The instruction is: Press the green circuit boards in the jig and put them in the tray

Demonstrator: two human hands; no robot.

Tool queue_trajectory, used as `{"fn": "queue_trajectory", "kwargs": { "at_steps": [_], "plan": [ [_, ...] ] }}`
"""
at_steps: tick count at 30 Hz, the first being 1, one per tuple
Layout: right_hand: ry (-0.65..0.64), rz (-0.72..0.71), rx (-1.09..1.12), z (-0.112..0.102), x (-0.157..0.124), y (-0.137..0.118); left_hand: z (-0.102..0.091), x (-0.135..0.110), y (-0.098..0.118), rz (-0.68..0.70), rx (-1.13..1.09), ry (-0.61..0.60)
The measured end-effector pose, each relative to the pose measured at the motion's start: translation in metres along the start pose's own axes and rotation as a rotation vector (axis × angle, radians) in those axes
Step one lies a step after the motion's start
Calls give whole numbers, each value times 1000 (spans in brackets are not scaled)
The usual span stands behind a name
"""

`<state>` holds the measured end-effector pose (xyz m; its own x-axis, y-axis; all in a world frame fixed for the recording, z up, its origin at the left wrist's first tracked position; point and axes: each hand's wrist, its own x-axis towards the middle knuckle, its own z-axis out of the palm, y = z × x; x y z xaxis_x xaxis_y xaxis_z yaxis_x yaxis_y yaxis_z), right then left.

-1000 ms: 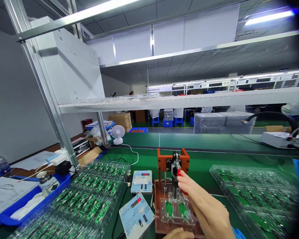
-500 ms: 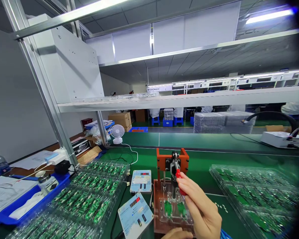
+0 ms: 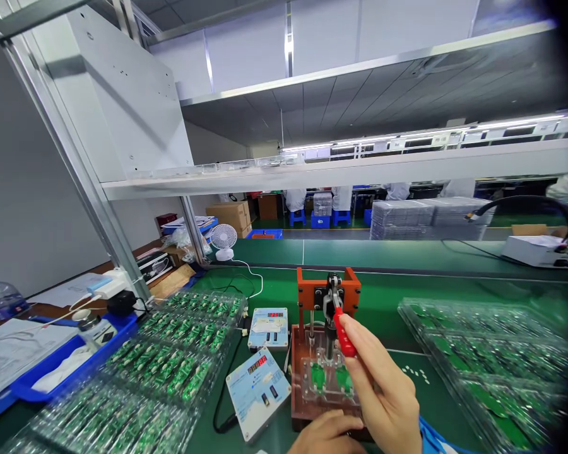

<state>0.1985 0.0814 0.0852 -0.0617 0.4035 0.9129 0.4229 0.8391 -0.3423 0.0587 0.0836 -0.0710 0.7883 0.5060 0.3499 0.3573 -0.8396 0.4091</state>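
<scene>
A press fixture (image 3: 307, 403) with an orange upright frame and a brown base stands in front of me. My right hand (image 3: 383, 384) pinches the red lever handle (image 3: 344, 334) of its toggle clamp, fingertips on the grip and the lever slanting down toward me. Under the plunger, a clear plate (image 3: 329, 394) sits over two small green circuit boards (image 3: 318, 378). At the front edge of the base rests my left hand (image 3: 329, 435), its fingers slightly bent and touching the edge; its lower part is cut off by the frame.
Two meter boxes (image 3: 259, 391) with red digits lie left of the fixture. Clear trays of green boards stand on the left (image 3: 170, 366) and right (image 3: 483, 366). Small white pieces (image 3: 415, 374) lie by the right tray. A white fan (image 3: 224, 241) stands behind; a shelf (image 3: 336, 170) crosses above.
The view has tilted down, so the scene sits higher in the picture. More of my left hand shows at the base's front. My right hand stays on the red handle.
</scene>
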Motion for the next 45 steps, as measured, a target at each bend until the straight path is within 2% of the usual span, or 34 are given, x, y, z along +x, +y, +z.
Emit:
{"fn": "queue_trajectory", "kwargs": {
  "at_steps": [3,6,13,18,23,26,29,31,35,38,40,42,45],
  "plan": [
    [-47,4,26,-2,-1,3,11,-2,-5,10,-4,-12],
    [-40,-6,60,0,-1,6,17,-8,-7,25,2,-21],
    [-31,13,88,4,-2,6,21,-16,-11,82,39,-14],
    [-8,29,132,5,-2,4,13,-20,-4,161,106,82],
    [6,25,145,6,-1,3,-1,-21,8,104,32,32],
    [9,28,160,6,0,3,-11,-19,18,61,-76,130],
    [15,33,178,7,1,2,-32,-17,33,26,-209,224],
    [22,34,188,7,3,1,-54,-18,44,-25,-292,200],
    [28,29,202,8,4,-2,-111,-25,52,-236,-535,38],
    [30,30,202,8,4,-2,-156,-33,39,-482,-658,-157],
    [34,34,198,8,4,-2,-181,-38,22,-616,-574,-219],
    [40,37,196,8,4,-3,-197,-40,1,-678,-377,-197],
    [48,30,203,9,4,-3,-204,-40,-28,-749,-40,-163]
  ]
}}
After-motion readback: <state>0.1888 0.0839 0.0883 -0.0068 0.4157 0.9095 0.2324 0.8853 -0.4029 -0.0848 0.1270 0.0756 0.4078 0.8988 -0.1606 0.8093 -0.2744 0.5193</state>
